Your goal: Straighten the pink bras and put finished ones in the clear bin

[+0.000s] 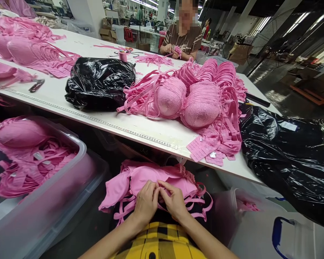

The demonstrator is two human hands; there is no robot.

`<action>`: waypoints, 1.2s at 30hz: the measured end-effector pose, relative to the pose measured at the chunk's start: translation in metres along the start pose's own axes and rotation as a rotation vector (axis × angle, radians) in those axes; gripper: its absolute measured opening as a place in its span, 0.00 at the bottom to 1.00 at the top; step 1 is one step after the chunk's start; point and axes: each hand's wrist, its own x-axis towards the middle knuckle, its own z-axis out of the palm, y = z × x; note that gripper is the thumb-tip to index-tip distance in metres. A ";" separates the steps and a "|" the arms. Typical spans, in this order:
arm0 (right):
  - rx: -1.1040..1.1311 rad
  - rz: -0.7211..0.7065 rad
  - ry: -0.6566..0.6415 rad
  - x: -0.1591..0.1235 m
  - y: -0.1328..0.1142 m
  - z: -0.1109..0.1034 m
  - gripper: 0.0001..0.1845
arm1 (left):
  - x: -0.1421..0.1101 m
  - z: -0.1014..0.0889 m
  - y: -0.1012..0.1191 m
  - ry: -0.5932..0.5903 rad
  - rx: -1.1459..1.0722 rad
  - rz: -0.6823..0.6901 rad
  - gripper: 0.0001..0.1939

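Left hand [148, 197] and right hand [173, 200], 2 in all, pinch the pink bra [148, 178] on the lap, just below the front edge of the white table [97, 120], fingertips close together.

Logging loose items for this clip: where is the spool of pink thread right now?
In the head view, the spool stands on the far left part of the table, by the black plastic bag's back edge.
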 end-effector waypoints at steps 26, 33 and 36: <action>-0.073 -0.306 0.004 -0.006 -0.003 -0.004 0.17 | 0.000 -0.007 0.000 -0.003 -0.200 -0.107 0.09; 0.111 0.032 0.079 0.000 -0.004 0.005 0.06 | -0.006 -0.006 0.000 0.131 0.045 0.098 0.12; 0.205 0.096 0.085 0.003 -0.007 0.010 0.09 | -0.005 -0.004 -0.003 0.152 0.097 0.145 0.13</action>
